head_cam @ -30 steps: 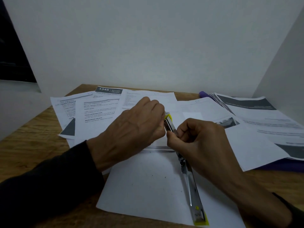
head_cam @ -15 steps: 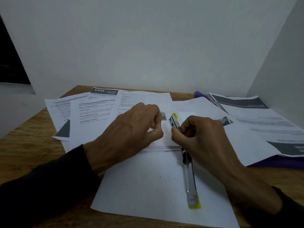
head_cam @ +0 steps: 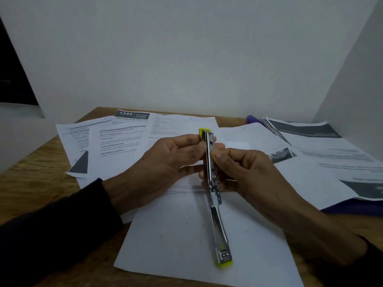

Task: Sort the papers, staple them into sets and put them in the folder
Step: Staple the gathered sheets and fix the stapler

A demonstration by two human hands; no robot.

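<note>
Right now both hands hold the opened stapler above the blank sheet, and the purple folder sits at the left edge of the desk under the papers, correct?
Not quite. The head view shows the purple folder at the right edge of the desk, under papers. The rest holds: left hand and right hand hold the opened stapler above the blank sheet.

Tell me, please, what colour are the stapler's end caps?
Yellow-green, on the stapler; the head view shows them best.

Dim, cool light is falling from above; my sleeves are sinking into shadow, print is blurring, and edges are bowing outward.
</note>
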